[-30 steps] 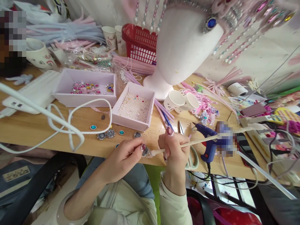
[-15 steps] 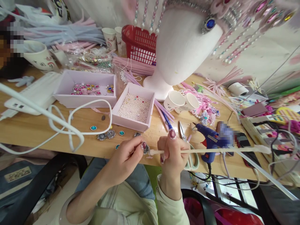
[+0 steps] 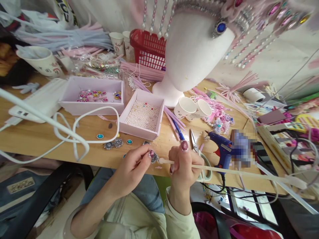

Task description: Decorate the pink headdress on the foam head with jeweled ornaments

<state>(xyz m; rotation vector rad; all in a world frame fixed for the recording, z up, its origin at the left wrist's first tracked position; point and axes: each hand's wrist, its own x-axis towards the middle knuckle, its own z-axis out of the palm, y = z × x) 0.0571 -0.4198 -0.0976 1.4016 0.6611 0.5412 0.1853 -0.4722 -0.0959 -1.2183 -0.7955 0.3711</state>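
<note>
At the table edge [image 3: 74,159], left hand [image 3: 132,167] pinches a rhinestone button [image 3: 154,157], right hand [image 3: 185,166] grips a stick [image 3: 236,172].

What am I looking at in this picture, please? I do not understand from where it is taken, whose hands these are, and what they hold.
The picture comes from a camera worn on a person's head, looking forward and down, so both hands belong to that person. The left hand pinches a small sparkling jewel piece. The right hand holds a long pale stick, whose tip meets the jewel piece. In front is a wooden table. On it lie two pink boxes, one with coloured gems and one with pearls, loose gems, scissors, a blue glue gun, paper cups and a white mannequin head wearing a jewelled headdress.
</note>
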